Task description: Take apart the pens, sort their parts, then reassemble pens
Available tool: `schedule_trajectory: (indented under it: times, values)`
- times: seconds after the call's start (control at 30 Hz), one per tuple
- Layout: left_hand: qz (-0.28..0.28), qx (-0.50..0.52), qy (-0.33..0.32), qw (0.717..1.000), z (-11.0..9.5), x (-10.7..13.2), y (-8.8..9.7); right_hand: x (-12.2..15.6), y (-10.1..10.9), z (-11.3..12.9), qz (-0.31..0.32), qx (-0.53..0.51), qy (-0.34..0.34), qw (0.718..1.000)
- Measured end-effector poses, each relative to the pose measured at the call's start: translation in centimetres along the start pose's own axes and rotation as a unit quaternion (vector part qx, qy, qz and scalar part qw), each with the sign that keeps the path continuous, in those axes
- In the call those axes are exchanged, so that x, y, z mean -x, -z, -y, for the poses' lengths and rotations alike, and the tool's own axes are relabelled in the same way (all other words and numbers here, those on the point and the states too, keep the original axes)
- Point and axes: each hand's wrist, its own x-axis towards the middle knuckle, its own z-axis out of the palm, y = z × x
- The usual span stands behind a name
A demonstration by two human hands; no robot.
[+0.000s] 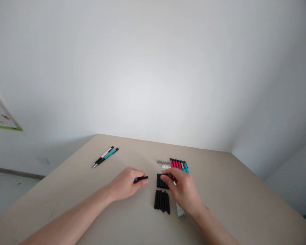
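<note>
My left hand point(129, 183) is closed around a blue-and-black pen point(142, 178), whose tip end points right. My right hand point(183, 187) is over the upper group of short black pen parts point(159, 181), thumb and fingers pinched together. Whatever it pinches is too hidden to make out. Below that group lies a row of black tubes point(162, 201). Small springs point(163, 162) and little white pieces point(165, 167) lie just beyond my right fingers. Red and blue pen barrels point(177, 164) are lined up behind that hand, and thin white refills point(180, 211) show partly from under it.
Two whole pens lie at the table's far left, one white and black point(103, 156), the other blue and black point(107, 156). The beige table point(232, 197) meets a white wall point(153, 68) at the back. A picture sheet point(1, 114) hangs on the left.
</note>
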Motion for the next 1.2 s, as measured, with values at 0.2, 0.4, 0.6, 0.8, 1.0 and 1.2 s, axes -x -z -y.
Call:
schedule_trajectory:
  times: [0.2, 0.4, 0.6, 0.8, 1.0, 1.2]
  values:
    - [-0.036, 0.073, 0.018, 0.997, -0.6, 0.0, -0.2, 0.1, 0.0, -0.4, -0.031, -0.021, 0.004, 0.999]
    - [-0.072, 0.099, -0.019, 0.992, -0.7, 0.0, -0.5, 0.7, -1.3, 0.7, 0.046, -0.076, 0.017, 0.996]
    - [-0.082, 0.115, -0.036, 0.989, -1.1, 0.0, -0.3, 0.7, -1.2, 1.2, 0.088, -0.087, 0.030, 0.992]
    - [-0.082, 0.118, -0.039, 0.989, -1.1, 0.1, -0.5, 0.7, -1.2, 1.2, 0.101, -0.083, 0.037, 0.991]
    - [-0.095, 0.133, -0.033, 0.986, -1.0, 0.3, -0.5, 0.6, -1.2, 1.0, 0.051, -0.069, 0.084, 0.993]
    - [-0.097, 0.123, -0.040, 0.987, -1.0, 0.3, -0.5, 0.6, -1.6, 0.8, 0.024, -0.093, 0.036, 0.995]
